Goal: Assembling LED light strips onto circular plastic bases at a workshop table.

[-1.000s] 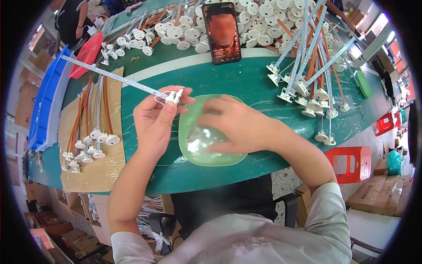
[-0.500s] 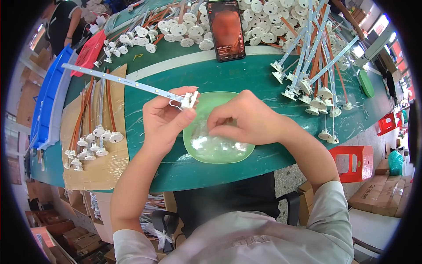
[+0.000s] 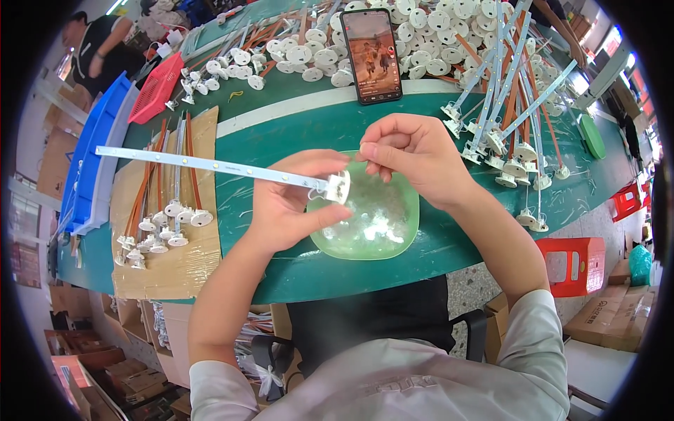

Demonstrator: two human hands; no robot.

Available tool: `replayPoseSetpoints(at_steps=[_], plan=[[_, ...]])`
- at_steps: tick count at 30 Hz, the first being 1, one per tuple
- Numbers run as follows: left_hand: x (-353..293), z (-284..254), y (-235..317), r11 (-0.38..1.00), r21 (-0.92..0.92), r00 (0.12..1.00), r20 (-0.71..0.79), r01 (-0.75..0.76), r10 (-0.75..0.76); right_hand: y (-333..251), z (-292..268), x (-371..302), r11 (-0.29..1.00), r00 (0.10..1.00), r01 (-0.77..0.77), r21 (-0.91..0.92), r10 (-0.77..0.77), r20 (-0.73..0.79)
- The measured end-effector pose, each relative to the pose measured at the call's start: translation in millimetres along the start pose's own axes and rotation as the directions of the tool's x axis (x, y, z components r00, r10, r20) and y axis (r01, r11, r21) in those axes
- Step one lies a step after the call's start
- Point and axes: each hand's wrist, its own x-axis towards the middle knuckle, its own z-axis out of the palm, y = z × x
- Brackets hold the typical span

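My left hand [image 3: 277, 214] grips an LED strip light [image 3: 203, 163] by the round white base [image 3: 339, 188] at its right end. The pale strip reaches out to the left over the table. The thumb lies below the base, the fingers above it. Close to the base, my right hand [image 3: 425, 158] is pinched over the far side of a green bowl [image 3: 413, 235]. Anything between its fingertips is too small to make out. Shiny glare hides what the bowl holds.
Similar strips [image 3: 179, 214] lie on cardboard [image 3: 189, 270] at left; more lean at right [image 3: 516, 151]. A phone [image 3: 371, 63] stands before piled white bases [image 3: 435, 42]. A blue tray [image 3: 88, 154], red basket [image 3: 156, 91] and person [image 3: 105, 49] are far left. A red stool [image 3: 572, 266] stands right.
My right hand has risen out of the bowl, its fingers still pinched. My left hand has turned the base more side-on, slightly lower and to the right. The view has shifted a little.
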Motion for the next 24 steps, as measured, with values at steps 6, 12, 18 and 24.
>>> replayPoseSetpoints(at_steps=[6,12,18,24], plan=[[1.3,4.2,2.0,0.993,0.115,0.993,0.116,-0.031,0.018,10.0,0.0,0.5,0.991,0.998,0.069,-0.114,-0.069,0.002],[-0.1,6.0,3.0,0.986,0.164,0.996,0.084,-0.009,-0.004,13.7,5.9,-0.8,0.959,0.984,0.149,-0.242,-0.168,-0.057],[-1.2,7.4,7.8,0.987,0.161,0.991,0.133,-0.018,-0.004,18.9,8.2,2.0,0.271,0.578,0.704,-0.656,-0.755,0.309],[-0.2,6.4,9.2,0.98,0.192,0.988,0.151,-0.056,0.026,16.1,6.2,0.3,0.367,0.631,0.725,-0.583,-0.694,0.347]])
